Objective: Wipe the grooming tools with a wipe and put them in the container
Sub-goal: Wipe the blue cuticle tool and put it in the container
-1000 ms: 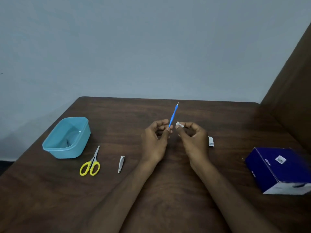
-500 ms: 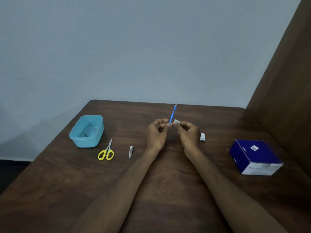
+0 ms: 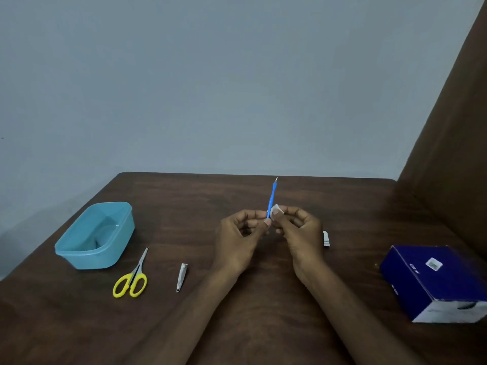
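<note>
Blue-handled cuticle pusher (image 3: pixel 271 200) was held above the middle of the surface (image 3: pixel 263 325), nearly upright, metal tip uppermost and leaning slightly to the right. My left hand (image 3: pixel 238 238) pinched its lower end between thumb and fingertips; grip pressed together on the handle. My right hand (image 3: pixel 299 234) pinched a small white wipe (image 3: pixel 277 209) between thumb and forefinger, and the wipe was pressed against the right side of the handle just above the left-hand pinch. Both grips were therefore closed, each on its own item, and the two hands met at the tool.

Just right of my right hand, a small white torn wrapper (image 3: pixel 326 238) lay flat on the surface; print on it too small to read.

To the left of my left forearm, the nail clipper (image 3: pixel 181 277) lay on the surface, long axis running roughly toward and away from me. Further left, the yellow-handled scissors (image 3: pixel 133 277) lay closed, blades pointing away from me, loops nearest me. Beyond the scissors, toward the far left edge, stood the light blue plastic container (image 3: pixel 79 248), open-topped; interior dim, contents could not be made out. Clipper, scissors and container were each apart from one another.

Near the right edge, well apart from my hands, sat a dark blue box (image 3: pixel 432 283) with a white end face and a small label on top.
</note>
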The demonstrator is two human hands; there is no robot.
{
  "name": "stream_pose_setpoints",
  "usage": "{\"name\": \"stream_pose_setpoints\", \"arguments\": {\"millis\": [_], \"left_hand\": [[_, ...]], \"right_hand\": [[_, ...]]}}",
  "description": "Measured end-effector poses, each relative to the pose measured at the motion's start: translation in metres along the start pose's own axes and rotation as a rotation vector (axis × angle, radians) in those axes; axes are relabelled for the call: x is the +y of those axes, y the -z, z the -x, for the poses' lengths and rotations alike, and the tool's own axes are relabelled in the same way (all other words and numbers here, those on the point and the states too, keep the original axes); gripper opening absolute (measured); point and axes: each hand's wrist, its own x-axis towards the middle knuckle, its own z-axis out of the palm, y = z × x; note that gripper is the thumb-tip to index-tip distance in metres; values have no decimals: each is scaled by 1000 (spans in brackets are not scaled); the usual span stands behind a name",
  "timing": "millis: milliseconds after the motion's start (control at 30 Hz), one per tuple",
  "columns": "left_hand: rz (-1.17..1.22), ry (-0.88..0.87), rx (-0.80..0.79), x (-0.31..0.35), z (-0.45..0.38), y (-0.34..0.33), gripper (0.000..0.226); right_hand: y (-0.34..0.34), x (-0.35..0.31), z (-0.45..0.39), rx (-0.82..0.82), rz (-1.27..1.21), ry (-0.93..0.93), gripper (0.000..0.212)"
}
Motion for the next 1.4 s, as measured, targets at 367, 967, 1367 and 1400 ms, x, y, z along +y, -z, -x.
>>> {"name": "stream_pose_setpoints", "arguments": {"millis": [367,967,1367,1400], "left_hand": [[-16,8,34,-3,-1,0,6],[31,-76,22,-1,3,2,9],[-33,-84,-13,-4,3,3,11],[-42,-87,-14,-5,3,2,11]], "right_hand": [[-3,-15,7,-127,-87,-74,26],[-3,-7,9,-177,-6,-39,5],[3,-9,5,-162,-104,-97,7],[4,-10,5,-167,-124,-105,8]]}}
